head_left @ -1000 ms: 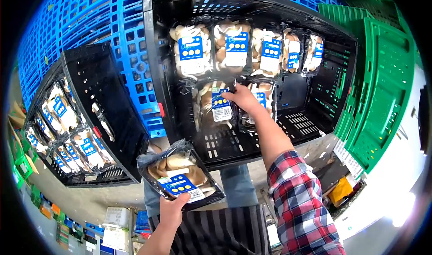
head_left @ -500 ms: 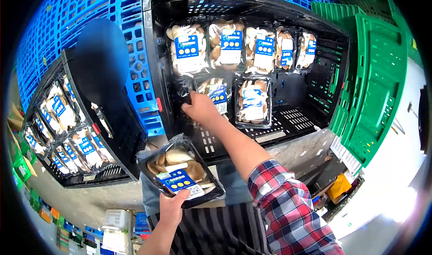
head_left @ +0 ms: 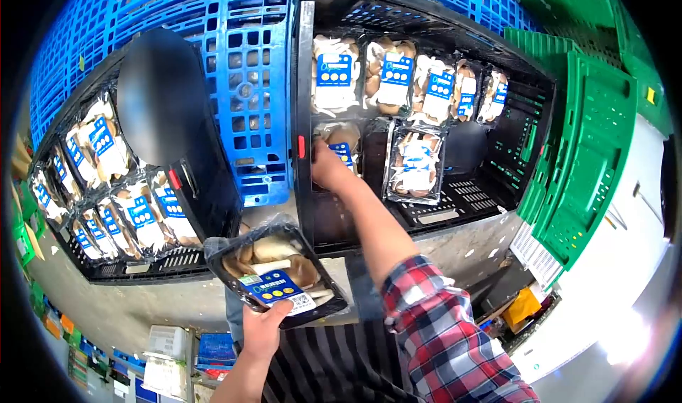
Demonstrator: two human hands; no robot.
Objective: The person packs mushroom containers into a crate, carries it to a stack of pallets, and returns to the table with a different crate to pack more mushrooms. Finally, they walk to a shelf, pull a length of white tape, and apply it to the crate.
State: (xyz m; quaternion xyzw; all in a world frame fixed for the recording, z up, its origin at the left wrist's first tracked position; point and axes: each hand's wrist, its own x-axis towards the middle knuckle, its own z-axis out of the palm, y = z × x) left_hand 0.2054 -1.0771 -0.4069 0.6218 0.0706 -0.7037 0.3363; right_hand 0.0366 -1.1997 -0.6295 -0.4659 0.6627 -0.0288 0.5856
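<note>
My left hand (head_left: 261, 332) is closed on the near edge of a wrapped pack of mushrooms (head_left: 302, 268), thumb on top. The pack is a black tray under clear film with a blue and white label, held tilted in front of the crates. My right hand (head_left: 329, 168) reaches into the large black crate (head_left: 337, 222), closed at another mushroom pack (head_left: 348, 136) by its left wall. The fingertips are partly hidden there. To the right of it, in the same row, stands one more mushroom pack (head_left: 415, 165).
Several packs (head_left: 394, 72) line the crate's far side. A second black crate (head_left: 213, 211) with two rows of packs is at the left. A blue plastic pallet (head_left: 249, 111) lies between and behind the crates; green crates (head_left: 593, 140) stand at the right.
The view has turned left, so both crates appear further right. Inside the crate, my right hand and its pack have shifted toward the left wall. My left hand still holds its pack.
</note>
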